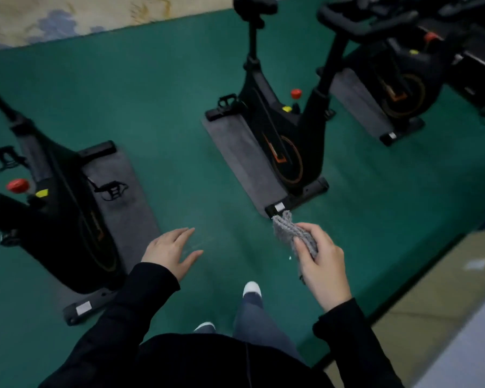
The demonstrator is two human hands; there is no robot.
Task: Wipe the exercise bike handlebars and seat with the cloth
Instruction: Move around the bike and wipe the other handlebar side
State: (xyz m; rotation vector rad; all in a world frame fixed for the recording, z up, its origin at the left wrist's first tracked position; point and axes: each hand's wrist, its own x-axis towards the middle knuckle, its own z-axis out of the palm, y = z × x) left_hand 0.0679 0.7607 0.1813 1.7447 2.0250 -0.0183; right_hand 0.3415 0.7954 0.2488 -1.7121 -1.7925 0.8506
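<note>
My right hand (321,266) grips a folded grey cloth (290,232) in the air above the green floor. My left hand (170,252) hangs open with fingers spread and holds nothing. A black exercise bike (284,127) stands ahead on a grey mat (235,152); its seat (254,4) is at the top edge and its handlebars (356,21) reach to the upper right. Both hands are well short of that bike, with the cloth just in front of its front foot.
A second black bike (56,197) stands at the left on its own mat, a third (406,79) at the upper right. Green floor covering (163,107) runs between them. A pale floor strip (443,298) borders the green at the right. My feet (252,289) show below.
</note>
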